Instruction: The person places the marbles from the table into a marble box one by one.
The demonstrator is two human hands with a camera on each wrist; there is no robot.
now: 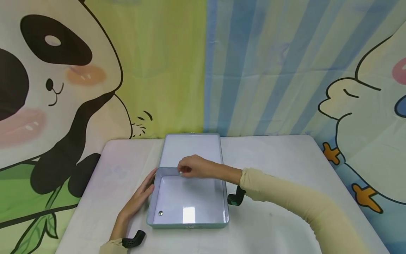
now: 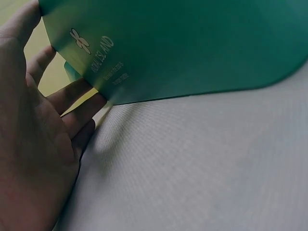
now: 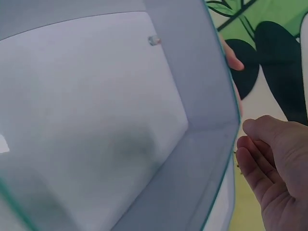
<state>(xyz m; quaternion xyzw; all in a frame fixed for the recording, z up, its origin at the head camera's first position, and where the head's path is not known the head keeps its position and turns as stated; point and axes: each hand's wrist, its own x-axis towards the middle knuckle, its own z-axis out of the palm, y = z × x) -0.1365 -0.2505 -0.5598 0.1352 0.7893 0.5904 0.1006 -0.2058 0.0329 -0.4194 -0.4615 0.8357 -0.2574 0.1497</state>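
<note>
A shallow tin box (image 1: 190, 225), green outside and pale inside, lies with its lid (image 1: 190, 148) folded back. Against its left wall rests my left hand (image 1: 138, 199), fingers extended; in the left wrist view the fingertips touch the green printed side (image 2: 183, 48). Over the box's far edge, my right hand (image 1: 196, 166) pinches a small pale marble-like thing (image 1: 181, 173) between thumb and fingers. In the right wrist view the right hand (image 3: 284, 163) is beside the box corner, the pinched thing hidden. One shiny glass marble (image 1: 160, 213) sits near the box's front left corner.
The box stands on a white-covered table (image 1: 272, 225). Behind it hangs a cartoon curtain (image 1: 177, 70) with a panda at left. A metal clasp (image 1: 189, 227) is on the box's front edge. Each wrist wears a black camera band (image 1: 134, 240).
</note>
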